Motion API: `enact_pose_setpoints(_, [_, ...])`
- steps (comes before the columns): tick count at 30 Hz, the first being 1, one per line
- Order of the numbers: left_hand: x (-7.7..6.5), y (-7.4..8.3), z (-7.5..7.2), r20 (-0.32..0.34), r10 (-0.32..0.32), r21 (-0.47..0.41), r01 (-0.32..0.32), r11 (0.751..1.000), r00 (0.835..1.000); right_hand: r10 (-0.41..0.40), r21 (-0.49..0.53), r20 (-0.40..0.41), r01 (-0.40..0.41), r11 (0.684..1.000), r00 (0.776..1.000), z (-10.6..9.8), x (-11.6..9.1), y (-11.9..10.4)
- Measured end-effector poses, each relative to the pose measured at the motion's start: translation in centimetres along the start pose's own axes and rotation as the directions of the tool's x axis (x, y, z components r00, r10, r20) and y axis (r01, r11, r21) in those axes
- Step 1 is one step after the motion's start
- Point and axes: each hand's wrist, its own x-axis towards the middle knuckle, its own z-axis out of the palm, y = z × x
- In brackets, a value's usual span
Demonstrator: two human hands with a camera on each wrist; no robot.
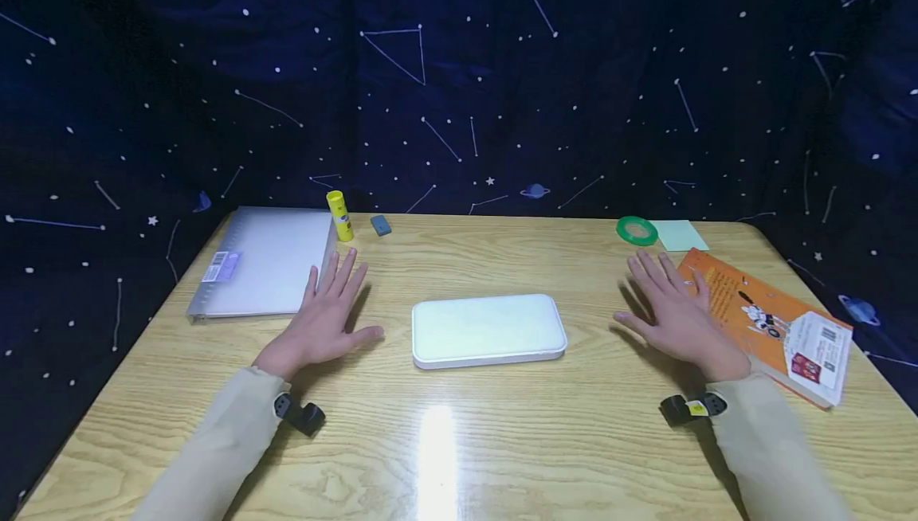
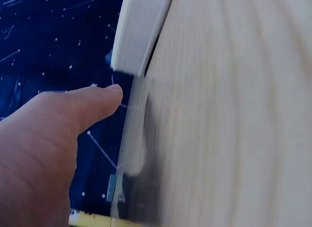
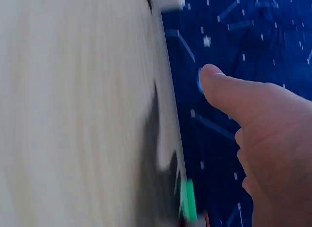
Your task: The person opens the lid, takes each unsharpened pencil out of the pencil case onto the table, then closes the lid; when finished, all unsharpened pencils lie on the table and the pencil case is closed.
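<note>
1) One dark blue cloth (image 1: 459, 115), printed with stars and constellation lines, hangs behind the tabletop and along its sides
2) One tabletop (image 1: 545, 441) of pale grained wood spreads across the lower part of the head view
3) Two pale sleeves (image 1: 222, 441), one on each arm, reach in from the near side
4) One clear-covered binder (image 1: 268, 258) lies flat on the far left, with one purple-and-white label at its left edge
5) One orange book (image 1: 746, 306) lies slantwise on the right, with one white barcode sticker near its lower right corner
6) One white case (image 1: 488, 330), with rounded corners, lies flat in the middle, between the two hands and touching neither
7) Two hands, both empty with fingers extended: the left hand (image 1: 323, 318) overlaps the binder's right edge in the head view, the right hand (image 1: 677, 318) the book's left edge; contact there I cannot tell, but each wrist view shows a thumb clear of the tabletop
8) Two black wrist cameras (image 1: 311, 419), one per wrist
9) One pale green square (image 1: 681, 236) lies at the far right
10) One green tape ring (image 1: 624, 240) lies at the square's left edge
11) One yellow glue stick (image 1: 340, 217) stands just beside the binder's far right corner
12) One small blue-grey block (image 1: 381, 225) lies right of the glue stick
</note>
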Motion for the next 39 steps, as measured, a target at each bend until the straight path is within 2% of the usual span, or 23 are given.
enact_pose_setpoints(4, [0.0,0.9,0.5,0.002,0.037,-0.008,-0.037,0.999,0.999,-0.057,0.048,0.014,0.056,0.997,0.998,0.6,0.6,-2.2])
enact_pose_setpoints(9, [-0.2,2.2,1.2,0.016,0.12,-0.087,-0.118,0.989,0.993,-0.159,0.101,-0.025,0.161,0.982,0.987,1.1,1.0,-4.9])
enact_pose_setpoints(12, [-0.3,3.0,1.7,0.018,0.178,-0.135,-0.174,0.976,0.984,-0.218,0.137,-0.04,0.222,0.966,0.975,1.5,1.1,-6.1])
enact_pose_setpoints(16, [-0.3,4.0,2.2,0.022,0.214,-0.194,-0.205,0.959,0.977,-0.269,0.261,-0.013,0.263,0.929,0.963,2.2,1.2,-7.5])
enact_pose_setpoints(19, [-0.2,4.6,2.7,0.026,0.199,-0.213,-0.189,0.959,0.98,-0.289,0.352,0.008,0.268,0.897,0.957,2.8,1.3,-8.1])
enact_pose_setpoints(22, [-0.2,5.2,3.2,-0.003,0.175,-0.221,-0.172,0.96,0.985,-0.296,0.389,0.0,0.273,0.88,0.955,3.0,1.4,-8.6])
enact_pose_setpoints(26, [-0.2,5.5,4.0,-0.062,0.144,-0.287,-0.156,0.945,0.988,-0.283,0.398,-0.013,0.264,0.879,0.959,3.0,1.5,-9.1])
enact_pose_setpoints(30, [-0.2,5.5,4.5,-0.082,0.115,-0.369,-0.137,0.919,0.99,-0.277,0.391,-0.011,0.259,0.883,0.961,3.0,1.6,-9.4])
enact_pose_setpoints(35, [-0.6,5.7,4.5,-0.086,0.104,-0.385,-0.13,0.914,0.991,-0.302,0.336,-0.033,0.295,0.895,0.953,3.5,1.6,-10.1])
enact_pose_setpoints(39, [-0.6,6.0,4.5,-0.096,0.1,-0.395,-0.13,0.91,0.99,-0.341,0.286,-0.073,0.347,0.893,0.937,3.4,1.6,-11.1])
